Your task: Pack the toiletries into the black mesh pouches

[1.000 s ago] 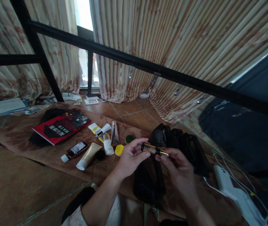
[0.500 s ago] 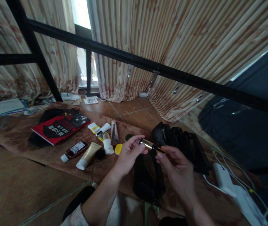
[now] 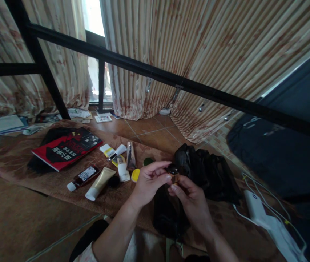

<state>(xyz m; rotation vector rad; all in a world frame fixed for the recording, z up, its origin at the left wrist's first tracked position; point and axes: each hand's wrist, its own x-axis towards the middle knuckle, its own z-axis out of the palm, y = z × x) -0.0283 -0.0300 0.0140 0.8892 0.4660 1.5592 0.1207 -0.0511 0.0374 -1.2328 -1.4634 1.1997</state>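
A small gold tube with a black end (image 3: 173, 171) is held up between both hands, its dark end turned toward me. My left hand (image 3: 149, 182) pinches it from the left with thumb and fingers. My right hand (image 3: 191, 198) grips it from below and the right. Below the hands lies a black pouch (image 3: 168, 214) on the brown mat (image 3: 62, 182). Left of the hands, several cosmetic tubes lie on the mat, among them a gold tube with a white cap (image 3: 100, 183) and a yellow round lid (image 3: 135, 175).
A red and black book (image 3: 66, 148) lies at the far left of the mat. Black bags (image 3: 209, 171) sit right of the hands. A white power bank with cables (image 3: 257, 209) is at the right. A black metal frame (image 3: 155, 74) crosses in front of striped curtains.
The gold tube has swung from lying crosswise to pointing end-on at me. My right hand has moved left and closed in against my left hand.
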